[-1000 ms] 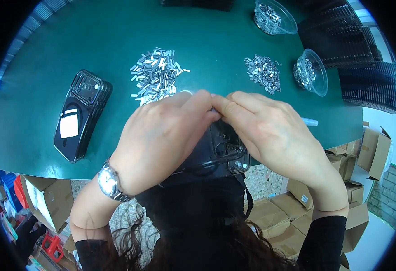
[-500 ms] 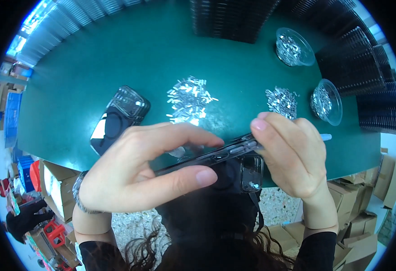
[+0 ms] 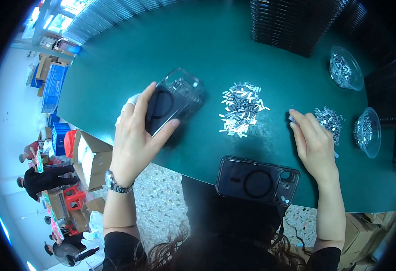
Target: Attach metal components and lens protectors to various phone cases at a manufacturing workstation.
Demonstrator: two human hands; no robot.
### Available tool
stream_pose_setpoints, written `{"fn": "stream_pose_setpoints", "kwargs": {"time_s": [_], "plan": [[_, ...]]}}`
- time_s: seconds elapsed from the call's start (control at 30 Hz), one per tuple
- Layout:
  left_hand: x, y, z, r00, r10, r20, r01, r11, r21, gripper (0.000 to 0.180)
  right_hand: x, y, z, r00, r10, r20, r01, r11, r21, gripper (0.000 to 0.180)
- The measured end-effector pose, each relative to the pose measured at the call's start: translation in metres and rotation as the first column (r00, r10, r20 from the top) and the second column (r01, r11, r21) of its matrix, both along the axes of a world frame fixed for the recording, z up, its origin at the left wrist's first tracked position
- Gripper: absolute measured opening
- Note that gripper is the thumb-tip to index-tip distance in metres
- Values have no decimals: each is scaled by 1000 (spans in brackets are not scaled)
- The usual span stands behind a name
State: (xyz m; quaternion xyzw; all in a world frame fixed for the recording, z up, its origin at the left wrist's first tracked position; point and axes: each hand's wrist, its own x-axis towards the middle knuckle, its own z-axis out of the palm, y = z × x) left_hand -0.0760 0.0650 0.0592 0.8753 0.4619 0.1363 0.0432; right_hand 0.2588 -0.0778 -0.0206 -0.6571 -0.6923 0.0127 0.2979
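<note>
My left hand (image 3: 137, 128) grips a dark phone case (image 3: 162, 106) with a black ring on its back, thumb on one edge and fingers on the other. That case lies on or against a small stack of clear-edged phone cases (image 3: 184, 86) on the left. Near the table's front edge another phone case (image 3: 256, 181) lies flat, its camera window to the right, with small pale dots in it. My right hand (image 3: 314, 142) is closed in a pinch beside a heap of small silvery pieces (image 3: 330, 123). Something tiny and pale shows at its fingertips.
A loose pile of small metallic strips (image 3: 243, 108) lies mid-table. Two clear bowls (image 3: 346, 67) of small silvery parts stand at the right. Tall stacks of dark trays (image 3: 292, 27) rise at the back. A cardboard box (image 3: 94, 160) stands left of the table, with people beyond.
My hands have parted from the case they held on edge together. The left went to the left stack with a case; the right moved to the small parts heap. The view has shifted.
</note>
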Motion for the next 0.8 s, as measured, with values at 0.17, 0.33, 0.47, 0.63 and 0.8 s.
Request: {"fn": "stream_pose_setpoints", "kwargs": {"time_s": [0.17,0.33,0.47,0.63,0.8], "plan": [[-14,-8,-11,993,106,-50,-114,973,-203,87,-2,2,-2,1000,0,12,0,1000,-2,25],[-21,-9,-14,991,124,-58,-135,958,-253,92,-1,0,-2,1000,-17,17,18,999,-41,24],[-2,-27,-10,998,-29,62,23,996,89,83,-1,1,-6,1000,-23,16,23,999,-38,23],[59,-80,-6,778,-606,166,628,745,-224,64,-3,4,-3,999,-53,-14,51,993,-108,19],[79,-106,-42,765,-642,53,627,724,-287,90,-7,11,9,963,66,-262,-115,977,-178,15]]}}
